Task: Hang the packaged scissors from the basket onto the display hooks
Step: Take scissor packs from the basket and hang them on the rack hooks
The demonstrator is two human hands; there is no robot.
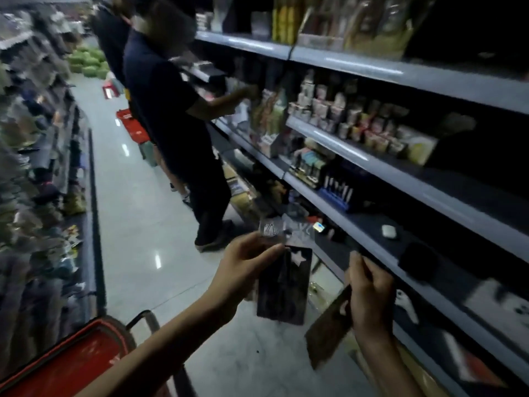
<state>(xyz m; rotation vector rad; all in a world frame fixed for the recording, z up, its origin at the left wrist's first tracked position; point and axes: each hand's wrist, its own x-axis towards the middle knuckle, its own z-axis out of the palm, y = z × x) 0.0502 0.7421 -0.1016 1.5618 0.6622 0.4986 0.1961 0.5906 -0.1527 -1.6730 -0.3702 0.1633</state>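
Observation:
My left hand pinches the top of a dark scissors package with a pale star-shaped hang hole, and it hangs upright in the aisle. My right hand grips a second flat package, brownish and tilted, close to the front edge of the lower grey shelf. The red basket with its dark handle sits at the bottom left, below my left forearm. The frame is blurred and no display hooks can be made out.
Grey shelves packed with small goods run along the right. A person in dark clothes stands ahead, reaching into them. Hanging goods fill the left rack. Red baskets stand on the tiled floor further down the aisle.

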